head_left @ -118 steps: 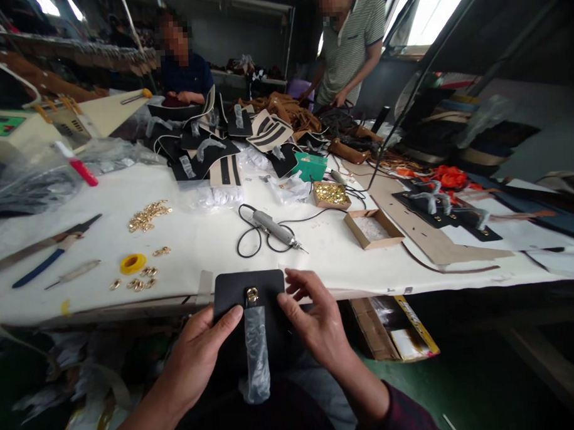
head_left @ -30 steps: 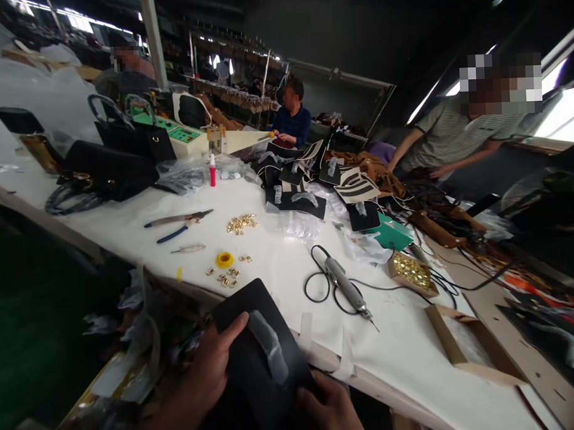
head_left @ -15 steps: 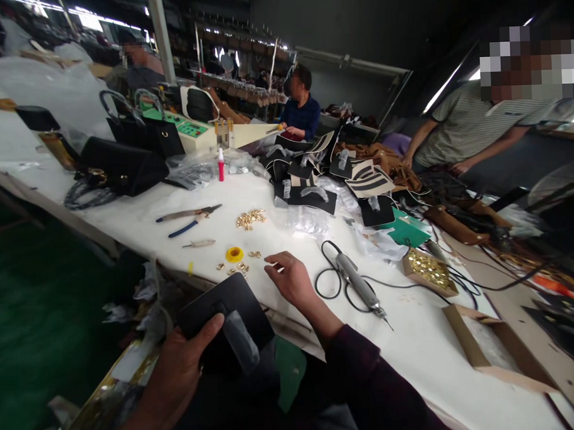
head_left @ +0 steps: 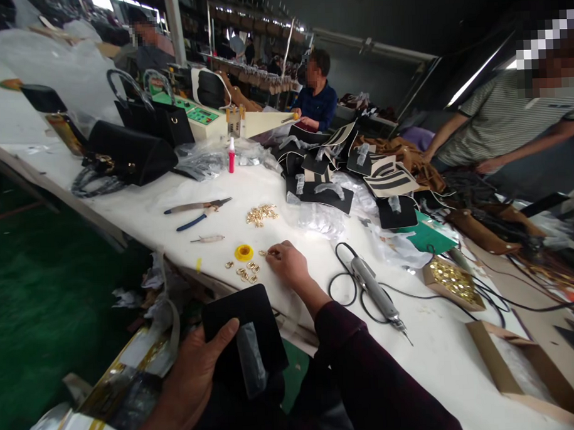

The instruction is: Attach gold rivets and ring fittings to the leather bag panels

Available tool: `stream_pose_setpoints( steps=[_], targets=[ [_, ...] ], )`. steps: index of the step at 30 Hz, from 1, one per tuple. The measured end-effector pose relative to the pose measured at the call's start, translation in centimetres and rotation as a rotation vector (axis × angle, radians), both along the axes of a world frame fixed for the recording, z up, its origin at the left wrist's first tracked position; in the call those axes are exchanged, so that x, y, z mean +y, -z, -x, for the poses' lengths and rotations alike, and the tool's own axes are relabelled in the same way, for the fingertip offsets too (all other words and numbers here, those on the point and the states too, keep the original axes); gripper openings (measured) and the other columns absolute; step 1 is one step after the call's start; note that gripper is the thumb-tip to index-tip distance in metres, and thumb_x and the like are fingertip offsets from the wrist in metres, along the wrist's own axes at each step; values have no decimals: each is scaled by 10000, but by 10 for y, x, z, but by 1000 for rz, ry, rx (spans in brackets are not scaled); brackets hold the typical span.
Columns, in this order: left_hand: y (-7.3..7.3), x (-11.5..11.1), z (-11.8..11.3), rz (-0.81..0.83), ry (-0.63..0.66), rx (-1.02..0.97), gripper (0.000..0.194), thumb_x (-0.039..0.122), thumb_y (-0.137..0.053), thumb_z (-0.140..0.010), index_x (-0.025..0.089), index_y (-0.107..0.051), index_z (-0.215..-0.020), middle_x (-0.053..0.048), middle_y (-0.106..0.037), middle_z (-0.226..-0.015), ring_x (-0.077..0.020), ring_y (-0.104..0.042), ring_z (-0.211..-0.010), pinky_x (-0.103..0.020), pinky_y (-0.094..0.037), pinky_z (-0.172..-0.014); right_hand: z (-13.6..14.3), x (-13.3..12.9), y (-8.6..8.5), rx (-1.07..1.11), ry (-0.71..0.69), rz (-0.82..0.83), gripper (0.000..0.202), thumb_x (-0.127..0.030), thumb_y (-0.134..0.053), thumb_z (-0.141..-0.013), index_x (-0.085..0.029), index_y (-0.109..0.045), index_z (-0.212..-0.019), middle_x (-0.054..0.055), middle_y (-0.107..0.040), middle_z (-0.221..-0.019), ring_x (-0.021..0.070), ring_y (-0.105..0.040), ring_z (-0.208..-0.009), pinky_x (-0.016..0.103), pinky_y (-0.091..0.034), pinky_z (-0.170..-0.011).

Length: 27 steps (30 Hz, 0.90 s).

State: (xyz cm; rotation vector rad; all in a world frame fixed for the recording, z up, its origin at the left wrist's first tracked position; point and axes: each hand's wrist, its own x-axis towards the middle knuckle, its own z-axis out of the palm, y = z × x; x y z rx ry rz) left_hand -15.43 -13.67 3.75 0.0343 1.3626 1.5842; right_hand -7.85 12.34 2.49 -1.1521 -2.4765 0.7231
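My left hand (head_left: 198,362) grips a black leather panel (head_left: 266,306) at its left edge, thumb on top, in front of the table's near edge. A strip wrapped in clear plastic (head_left: 251,360) is attached to the panel's face. On the white table my right hand (head_left: 289,265) is lowered, its fingertips pinched at a small gold metal fitting (head_left: 262,253). Close by are a yellow ring-shaped roll (head_left: 244,252) and several loose gold fittings (head_left: 247,271). Farther back lies a heap of small gold pieces (head_left: 261,214).
Pliers (head_left: 198,208) and a small pointed tool (head_left: 207,238) lie left. A corded electric screwdriver (head_left: 375,290) lies right, near a box of gold parts (head_left: 453,281) and an open cardboard box (head_left: 522,363). Black handbags (head_left: 129,151) and leather pieces (head_left: 326,191) stand behind; other people work beyond.
My right hand has come down onto the small gold fittings, its fingers closing at one. My left hand has turned the black panel more upright and shifted it slightly right.
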Motion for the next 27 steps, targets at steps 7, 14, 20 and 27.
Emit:
stream_pose_setpoints(
  steps=[7, 14, 20, 27],
  targets=[
    [-10, 1, -2, -22, 46, 31, 639, 511, -904, -729, 154, -755, -1238, -94, -842, -1048, -318, -808, -934, -458, -643, -918, -31, -22, -6, 500, 16, 344, 210, -394, -767, -854, -217, -726, -959, 8, -732, -837, 176, -674, -752, 295, -528, -721],
    [-23, 11, -7, 10, 189, 265, 597, 574, -838, -787, 163, -768, -1214, -92, -844, -1065, -330, -800, -962, -412, -649, -839, -81, -76, -52, 579, -5, 201, 146, -313, -769, -898, -207, -793, -996, 21, -740, -852, 146, -642, -709, 276, -524, -674],
    [-31, 16, -19, 31, 287, 609, 502, 609, -764, -846, 190, -806, -1120, -86, -837, -1118, -343, -780, -1042, -418, -625, -895, -116, -105, -80, 587, -3, -174, 152, -175, -705, -959, -218, -783, -1082, 33, -747, -871, 155, -669, -731, 283, -555, -672],
    [-42, 17, -45, -2, 355, 710, 468, 591, -742, -874, 176, -817, -1077, -77, -845, -1045, -320, -779, -992, -386, -612, -864, -132, -133, -71, 467, -71, -260, 175, -190, -690, -989, -214, -765, -1145, 69, -781, -968, 196, -727, -832, 321, -577, -736]
  ],
)
